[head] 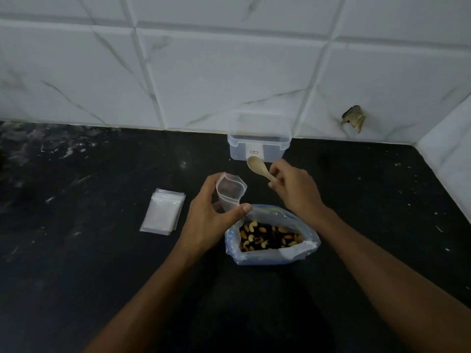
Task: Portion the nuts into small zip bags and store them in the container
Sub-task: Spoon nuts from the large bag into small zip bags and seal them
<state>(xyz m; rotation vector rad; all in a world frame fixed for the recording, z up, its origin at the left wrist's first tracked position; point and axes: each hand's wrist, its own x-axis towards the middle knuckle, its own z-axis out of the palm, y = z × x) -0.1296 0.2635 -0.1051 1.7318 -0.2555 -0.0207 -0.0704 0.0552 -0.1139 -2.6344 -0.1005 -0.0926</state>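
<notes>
My left hand (209, 215) holds a small clear zip bag (230, 191) upright with its mouth spread open; it looks empty. My right hand (295, 188) grips the handle of a wooden spoon (257, 167), whose empty bowl points up and left, just right of the small bag. Below both hands a large blue-tinted plastic bag (274, 256) lies open on the counter, holding mixed nuts (267, 236): cashews, almonds and dark pieces. A clear plastic container (258, 138) without a lid stands against the wall behind the spoon.
A stack of flat empty zip bags (163, 211) lies on the black counter (89, 250) left of my left hand. White marbled wall tiles (204, 72) rise behind, with a corner wall at the right and a broken hole in a tile (354, 118).
</notes>
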